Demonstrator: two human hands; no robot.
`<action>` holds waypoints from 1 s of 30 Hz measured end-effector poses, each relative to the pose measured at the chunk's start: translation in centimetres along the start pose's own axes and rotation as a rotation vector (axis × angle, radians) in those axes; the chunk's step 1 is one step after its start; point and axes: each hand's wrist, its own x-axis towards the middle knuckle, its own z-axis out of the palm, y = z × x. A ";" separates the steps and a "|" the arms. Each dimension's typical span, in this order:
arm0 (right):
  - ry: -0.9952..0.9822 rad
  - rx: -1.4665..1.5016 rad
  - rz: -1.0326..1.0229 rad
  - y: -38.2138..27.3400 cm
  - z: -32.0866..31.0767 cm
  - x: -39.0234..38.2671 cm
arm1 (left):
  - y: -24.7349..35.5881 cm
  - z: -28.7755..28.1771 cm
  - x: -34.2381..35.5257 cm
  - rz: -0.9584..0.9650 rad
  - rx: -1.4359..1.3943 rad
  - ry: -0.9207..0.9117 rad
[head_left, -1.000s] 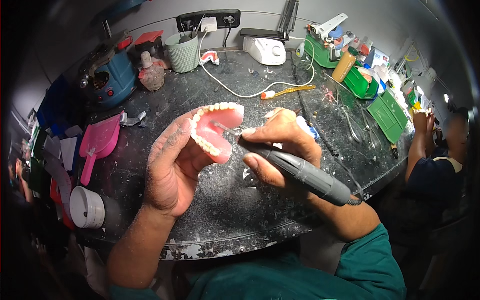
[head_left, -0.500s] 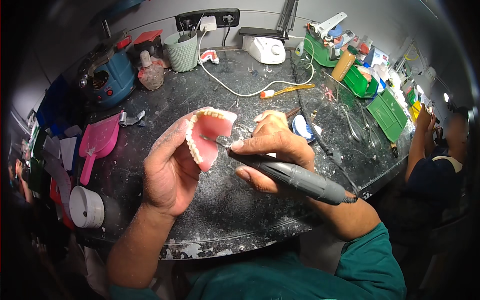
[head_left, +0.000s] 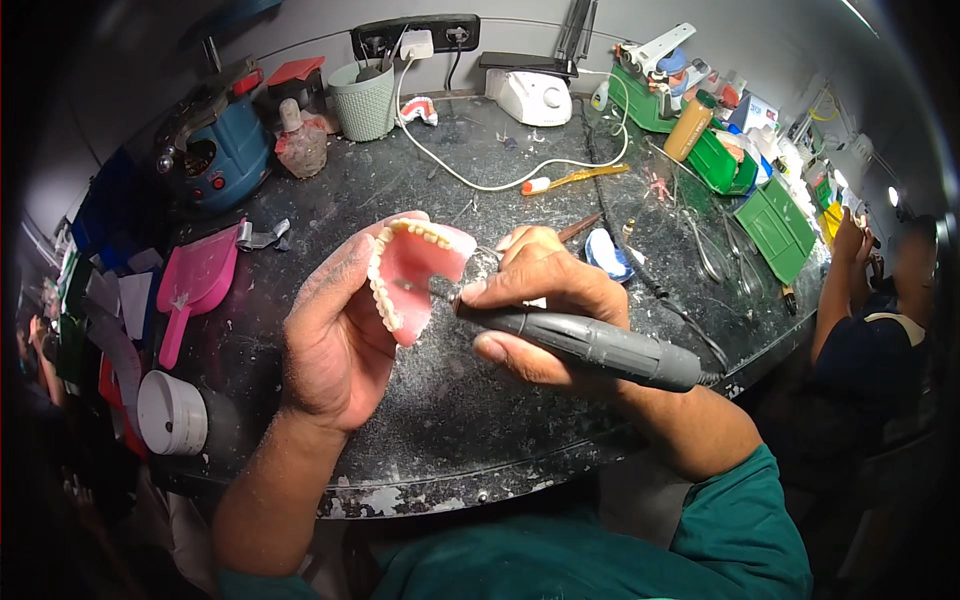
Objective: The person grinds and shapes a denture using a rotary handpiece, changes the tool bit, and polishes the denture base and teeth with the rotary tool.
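Note:
A pink denture (head_left: 408, 312) with a curved row of cream teeth is gripped in my left hand (head_left: 335, 345), above the dark worktop. Fine pale dust coats that hand's fingers. My right hand (head_left: 560, 285) is closed around a black rotary handpiece (head_left: 590, 348), held like a pen and slanting toward the denture. Its burr (head_left: 440, 290) reaches the opening between the denture's two arms; whether it touches the pink base I cannot tell. From the handpiece's rear end runs a dark cord (head_left: 715, 350).
A pink dustpan (head_left: 200, 275) and a white round tub (head_left: 172, 413) lie left. Behind are a blue machine (head_left: 220, 150), a mesh cup (head_left: 363, 105), a white control box (head_left: 535, 100) and a toothbrush (head_left: 575, 179). Green bins (head_left: 715, 160) stand right, near another person's arm (head_left: 838, 285).
The handpiece's rear end has swung slightly upward, flattening its slant. The denture has tilted a little in my left hand, and the burr shows more plainly now.

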 end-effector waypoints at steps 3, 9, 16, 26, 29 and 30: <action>-0.015 0.031 -0.007 0.3 -0.2 -0.1 | -0.2 1.3 0.0 0.034 0.094 0.113; -0.065 0.125 0.009 0.2 -0.1 -0.1 | 0.1 0.1 0.1 -0.006 -0.013 -0.015; -0.065 0.192 0.014 -0.3 -0.4 0.0 | 0.0 0.9 0.1 0.026 0.071 0.105; 0.187 0.220 0.251 0.1 0.0 0.5 | -0.1 0.5 0.5 0.345 0.551 0.068; 0.122 0.306 0.385 0.0 0.6 0.2 | -0.2 -0.4 0.7 0.282 0.568 0.005; 0.122 0.316 0.401 0.2 0.4 0.1 | -0.4 -0.3 1.0 0.282 0.562 -0.010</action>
